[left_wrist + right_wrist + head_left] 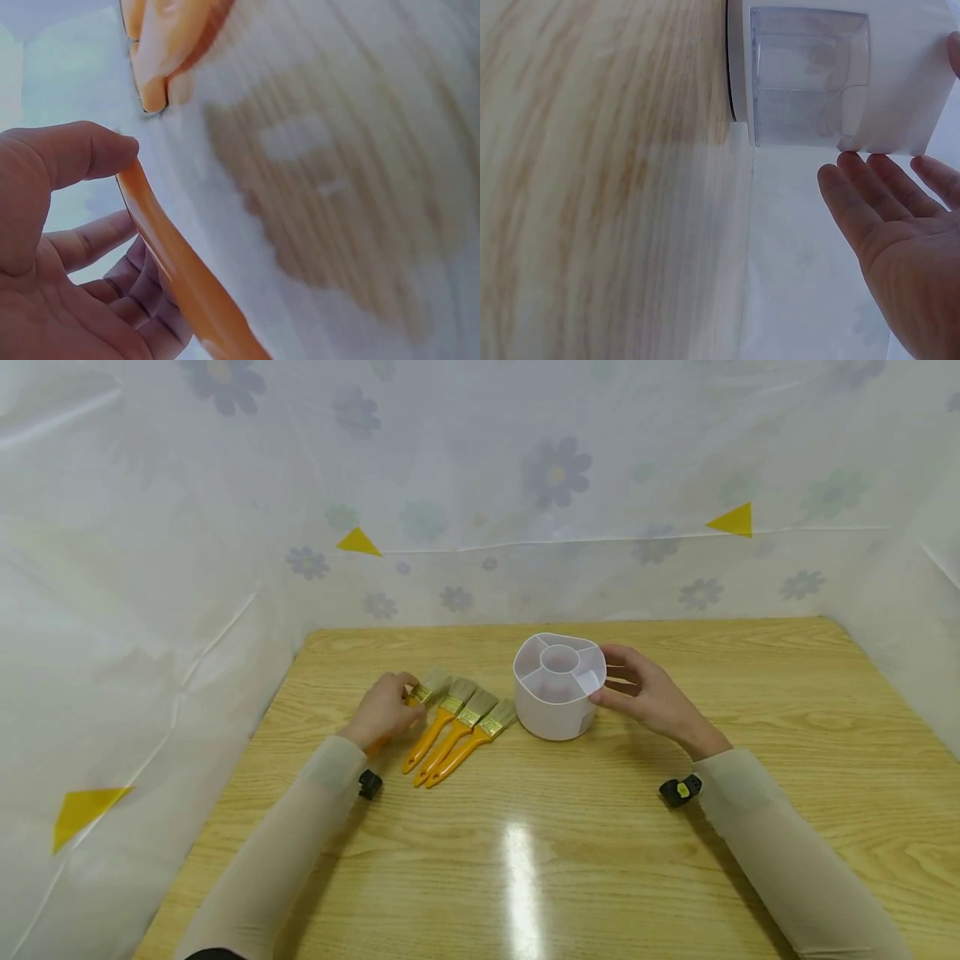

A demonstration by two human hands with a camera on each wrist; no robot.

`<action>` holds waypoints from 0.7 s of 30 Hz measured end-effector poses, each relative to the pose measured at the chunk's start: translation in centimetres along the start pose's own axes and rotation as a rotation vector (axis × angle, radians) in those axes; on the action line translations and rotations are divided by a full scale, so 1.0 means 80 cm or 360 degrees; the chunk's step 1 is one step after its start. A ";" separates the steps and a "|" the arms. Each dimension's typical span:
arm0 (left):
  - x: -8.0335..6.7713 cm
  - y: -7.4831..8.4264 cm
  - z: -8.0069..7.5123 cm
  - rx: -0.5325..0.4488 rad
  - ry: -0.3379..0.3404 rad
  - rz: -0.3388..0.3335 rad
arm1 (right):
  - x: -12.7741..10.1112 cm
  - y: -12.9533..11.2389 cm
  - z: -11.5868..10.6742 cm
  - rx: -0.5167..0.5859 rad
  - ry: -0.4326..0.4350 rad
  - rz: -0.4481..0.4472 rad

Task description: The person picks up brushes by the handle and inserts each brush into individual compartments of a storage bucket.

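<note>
Left hand (384,710) grips brush (427,687) (leftmost) — lifting.

Both arms are covered by long, close-fitting sleeves of thin, pale beige, semi-sheer fabric: left sleeve (277,852), right sleeve (787,852). Each sleeve ends at the wrist, where a lighter, squarish patch is seen on the cloth. A small black device (370,784) is worn under the left wrist. A similar black unit (680,790), marked with a yellow spot, is worn at the right wrist. The left hand (384,710) and right hand (651,697) are bare; no rings or gloves are observed. A dark edge is noted at the upper left sleeve.
</note>
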State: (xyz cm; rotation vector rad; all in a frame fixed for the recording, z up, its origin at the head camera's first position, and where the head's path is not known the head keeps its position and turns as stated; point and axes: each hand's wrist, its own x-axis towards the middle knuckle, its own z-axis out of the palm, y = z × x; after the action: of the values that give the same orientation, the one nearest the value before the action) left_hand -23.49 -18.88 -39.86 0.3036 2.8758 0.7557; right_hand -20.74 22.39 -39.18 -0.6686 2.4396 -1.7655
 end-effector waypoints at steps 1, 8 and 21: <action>0.000 0.001 0.000 -0.0005 0.0014 0.0009 | 0.000 0.000 0.000 0.0002 0.0002 0.0000; -0.003 0.010 -0.003 -0.0043 0.0071 0.0050 | 0.000 0.003 0.000 0.0007 0.0001 -0.0002; -0.008 0.028 -0.010 0.0019 0.0142 0.0144 | -0.001 -0.002 0.001 0.0010 0.0006 0.0011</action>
State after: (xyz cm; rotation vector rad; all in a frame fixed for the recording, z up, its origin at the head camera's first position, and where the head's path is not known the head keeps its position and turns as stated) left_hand -22.68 -17.51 -37.98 0.4141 2.9684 0.7868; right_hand -20.57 22.33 -39.09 -0.6564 2.4347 -1.7724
